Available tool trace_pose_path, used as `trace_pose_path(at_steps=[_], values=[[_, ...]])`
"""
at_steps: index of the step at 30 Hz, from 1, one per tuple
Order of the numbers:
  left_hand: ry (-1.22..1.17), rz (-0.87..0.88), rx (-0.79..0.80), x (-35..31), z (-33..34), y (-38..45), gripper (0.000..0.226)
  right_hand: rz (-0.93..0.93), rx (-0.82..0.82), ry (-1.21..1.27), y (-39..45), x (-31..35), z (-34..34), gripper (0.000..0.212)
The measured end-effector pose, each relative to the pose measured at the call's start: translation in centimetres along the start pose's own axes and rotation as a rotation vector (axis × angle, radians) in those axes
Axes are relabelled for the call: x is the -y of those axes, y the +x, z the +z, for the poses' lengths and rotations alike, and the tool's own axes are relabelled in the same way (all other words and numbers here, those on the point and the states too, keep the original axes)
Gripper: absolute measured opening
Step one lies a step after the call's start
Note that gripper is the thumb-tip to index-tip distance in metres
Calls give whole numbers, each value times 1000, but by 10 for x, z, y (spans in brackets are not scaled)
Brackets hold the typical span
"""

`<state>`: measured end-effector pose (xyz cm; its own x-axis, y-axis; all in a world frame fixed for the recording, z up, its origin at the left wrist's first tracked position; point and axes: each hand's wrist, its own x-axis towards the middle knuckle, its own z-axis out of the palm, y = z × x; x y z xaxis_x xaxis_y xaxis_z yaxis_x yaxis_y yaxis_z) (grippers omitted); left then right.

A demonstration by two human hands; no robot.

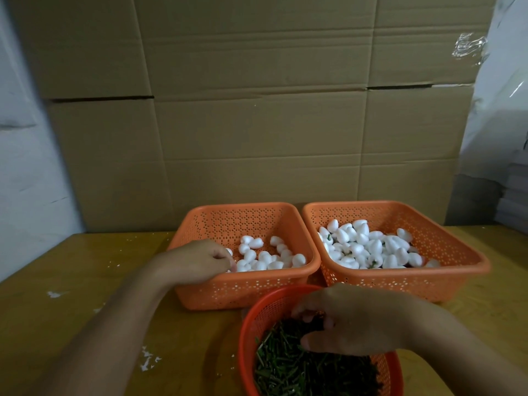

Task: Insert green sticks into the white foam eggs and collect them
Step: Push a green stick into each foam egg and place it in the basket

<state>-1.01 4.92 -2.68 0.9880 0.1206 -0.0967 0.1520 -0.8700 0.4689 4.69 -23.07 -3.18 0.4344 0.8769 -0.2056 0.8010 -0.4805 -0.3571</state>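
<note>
Orange perforated baskets (243,290) hold smooth white foam eggs (265,257). Left hand (200,260) curls among them, grip unclear. Right hand (351,324) pinches thin green sticks (288,367) in a round basket (251,327).

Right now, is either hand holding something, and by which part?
It cannot be told: the left hand reaches among foam eggs, the right hand among green sticks.

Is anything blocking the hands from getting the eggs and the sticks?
Nothing visible. The left hand already reaches into the left basket at the foam eggs, and the right hand is already down on the green sticks in the round basket.
</note>
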Motion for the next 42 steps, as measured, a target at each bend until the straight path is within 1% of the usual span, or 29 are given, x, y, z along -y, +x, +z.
trace_pose_path(at_steps=[6,11,17,20,21,23,25,27,29,30,32,36,39,42], values=[[-59,20,-50,-3,-4,-7,19,-4,-7,13,1,-1,0,49],[-66,15,-65,-4,-5,-10,18,-1,-15,8,2,-2,1,49],[-16,-16,-33,-5,-3,-10,31,0,-11,14,2,-2,1,48],[-10,-10,-36,-3,-2,-11,33,-2,-10,9,2,-2,1,49],[-8,-8,-54,-3,-1,-11,34,0,-9,10,2,-2,1,50],[-21,-3,-141,-3,-1,-8,36,3,-10,14,2,-2,1,49],[-75,4,-244,-6,-2,-7,31,0,-5,17,2,-2,1,48],[-227,2,-279,-15,-6,-10,28,-4,-5,17,1,-1,1,48],[-374,33,-301,-25,-11,-17,37,1,-7,21,1,-1,1,48],[-393,59,-314,-29,-14,-21,41,4,-7,21,1,-1,1,49],[-399,98,-284,-35,-16,-28,46,6,-8,20,2,-1,1,48],[-493,179,-105,-42,-17,-36,50,4,-12,16,1,-1,2,47],[-576,283,4,-43,-17,-39,48,4,-11,15,1,-1,1,47],[-683,398,39,-46,-17,-42,34,4,-9,10,1,-1,1,47]])
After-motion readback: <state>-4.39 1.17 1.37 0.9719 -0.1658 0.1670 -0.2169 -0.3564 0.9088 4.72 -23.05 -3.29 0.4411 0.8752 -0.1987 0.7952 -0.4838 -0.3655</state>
